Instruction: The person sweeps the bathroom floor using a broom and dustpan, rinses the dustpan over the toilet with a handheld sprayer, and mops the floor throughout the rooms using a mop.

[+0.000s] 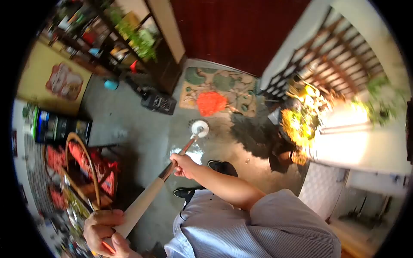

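A mop pole (144, 202) runs from the lower left toward the middle of the view. Near its top end, my left hand (105, 232) is closed around the thick pale grip. Further down, my right hand (184, 166) wraps the metal part of the shaft, the arm reaching across in front of my body. The mop's round white head (199, 128) rests on the grey floor (148, 142), just short of the patterned doormat (195, 92). Wet shine shows on the floor beside the shaft.
On the doormat lies an orange-red cloth or bag (211, 103). A black device (158, 101) stands left of it, by the shelves (161, 60). A chair with red cushions (97, 172) is at left. Lit potted plants (301, 124) and a wooden lattice (340, 60) stand at right.
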